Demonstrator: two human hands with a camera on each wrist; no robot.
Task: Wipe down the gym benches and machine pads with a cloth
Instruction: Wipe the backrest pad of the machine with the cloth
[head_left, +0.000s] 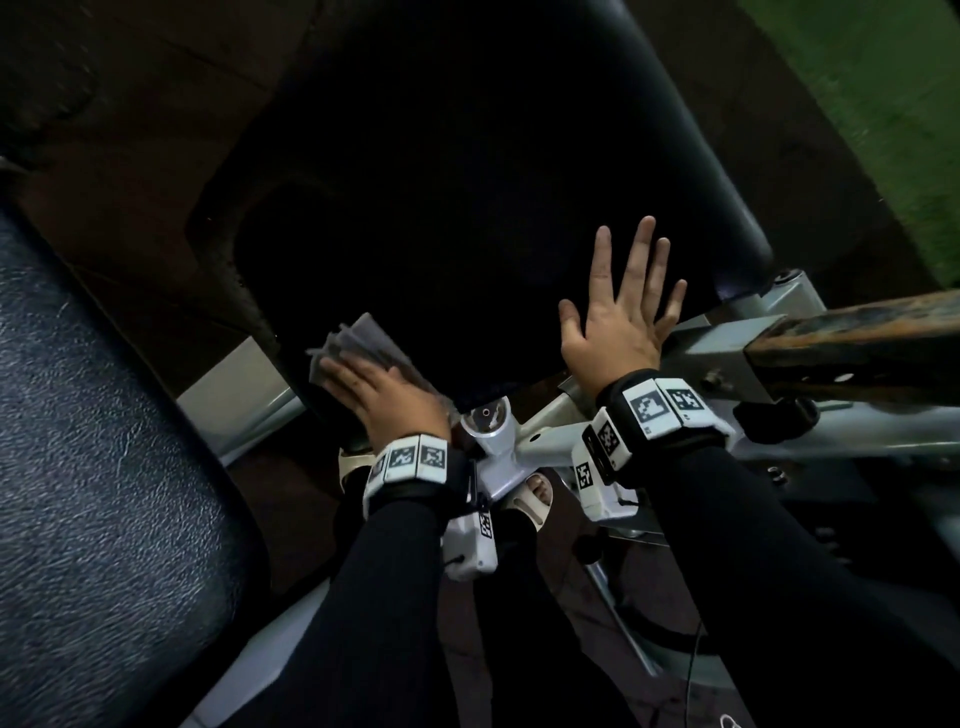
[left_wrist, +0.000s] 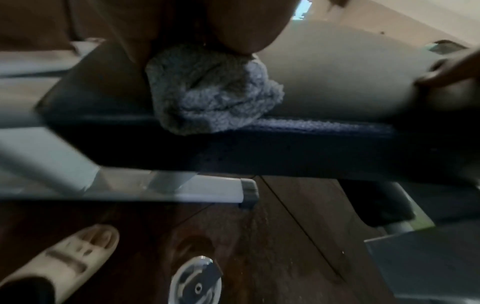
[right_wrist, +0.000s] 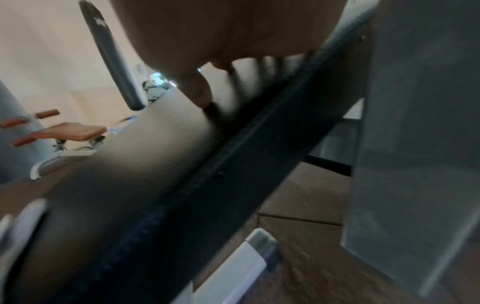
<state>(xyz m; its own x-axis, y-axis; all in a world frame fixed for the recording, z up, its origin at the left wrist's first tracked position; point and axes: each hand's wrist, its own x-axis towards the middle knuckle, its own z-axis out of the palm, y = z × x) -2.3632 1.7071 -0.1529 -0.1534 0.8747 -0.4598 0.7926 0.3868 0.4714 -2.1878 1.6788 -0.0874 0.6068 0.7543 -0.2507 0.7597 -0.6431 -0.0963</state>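
Left hand lay flat, fingers straight, pressing grey cloth onto near-left corner of black pad; in left wrist view cloth bunched and overhung pad edge. Right hand spread flat, grasping nothing, braced on pad's near-right edge beside white frame. Risks, as judged: bunched cloth could slip off edge under stroke, since only pressed, not gripped; crumpled wad could skip patches; knuckles could strike frame near corner.

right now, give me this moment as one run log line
left hand: presses cloth on black pad near edge | right hand: flat on pad, fingers spread | wipe: under way
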